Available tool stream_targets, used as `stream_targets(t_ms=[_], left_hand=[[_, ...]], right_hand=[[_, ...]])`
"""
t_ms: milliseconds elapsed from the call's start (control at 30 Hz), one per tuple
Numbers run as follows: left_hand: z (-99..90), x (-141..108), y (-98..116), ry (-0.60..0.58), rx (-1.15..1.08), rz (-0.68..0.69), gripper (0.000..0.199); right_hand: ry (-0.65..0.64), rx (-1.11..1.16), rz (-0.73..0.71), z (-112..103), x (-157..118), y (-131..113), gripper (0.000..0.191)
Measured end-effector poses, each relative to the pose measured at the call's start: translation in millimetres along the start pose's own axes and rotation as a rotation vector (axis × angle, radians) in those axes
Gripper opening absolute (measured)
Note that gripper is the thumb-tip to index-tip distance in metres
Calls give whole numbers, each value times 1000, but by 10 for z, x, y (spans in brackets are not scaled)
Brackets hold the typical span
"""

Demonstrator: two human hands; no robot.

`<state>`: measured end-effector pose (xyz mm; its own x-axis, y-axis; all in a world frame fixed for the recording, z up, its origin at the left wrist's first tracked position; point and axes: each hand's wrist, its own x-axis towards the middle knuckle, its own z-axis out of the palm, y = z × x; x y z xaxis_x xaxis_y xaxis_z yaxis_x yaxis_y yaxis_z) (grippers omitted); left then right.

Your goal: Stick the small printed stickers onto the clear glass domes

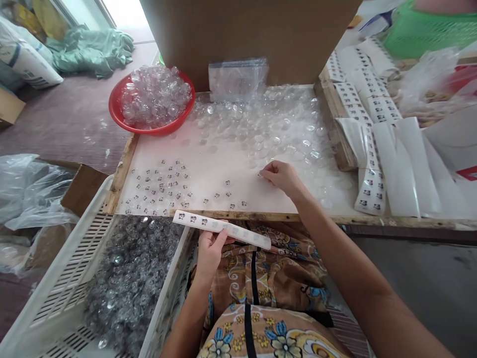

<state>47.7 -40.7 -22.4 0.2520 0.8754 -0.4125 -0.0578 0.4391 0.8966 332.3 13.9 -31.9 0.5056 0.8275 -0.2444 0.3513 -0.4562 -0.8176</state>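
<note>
Between the thumb and fingers of my left hand (212,248) is a white strip of panda stickers (194,219), held at the table's front edge. Dark pandas show at its left end, while the rest looks pale. Over the white tabletop (208,169), my right hand (281,178) pinches a small panda sticker (260,174) at its fingertips. Clear domed discs (286,141) lie scattered beyond that hand. To the left, several discs bearing panda prints (161,186) are spread out, and a few more (228,194) lie nearer the middle.
A red bowl (115,112) heaped with clear discs stands at the back left, beside a plastic bag (238,79). A cardboard box (253,35) rises behind. Bundled sticker strips (368,169) lie right of a wooden edge (341,144). A white crate (70,278) of discs sits lower left.
</note>
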Motion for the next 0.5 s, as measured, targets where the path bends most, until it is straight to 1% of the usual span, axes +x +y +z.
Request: stream_targets(t_ms=[100,167,267,333,367,433,500], left_hand=[[-19,12,-3,-1,-3,4,37],[-30,15,-10,0,-3,8,38],[-29,11,-18,-2,-4,13,38],[-18,4,-15,-6,-5,14,38],[-11,-1,-11,-9,-5,12,38],[0,-13,1,-14,-2,10,37],[-1,-24,12,-13,4,10,36]], right_hand=[[13,-65,8,15,-3,-21,10],[46,-141,-25,40,-11,-26,7],[124,-264,-149,119,-45,-28,1],[166,-320,-224,204,-92,-37,7],[163,-330,-249,255,-123,-48,12],[101,-317,-280,361,-193,-91,21],[14,-292,-324,446,-250,-157,20]])
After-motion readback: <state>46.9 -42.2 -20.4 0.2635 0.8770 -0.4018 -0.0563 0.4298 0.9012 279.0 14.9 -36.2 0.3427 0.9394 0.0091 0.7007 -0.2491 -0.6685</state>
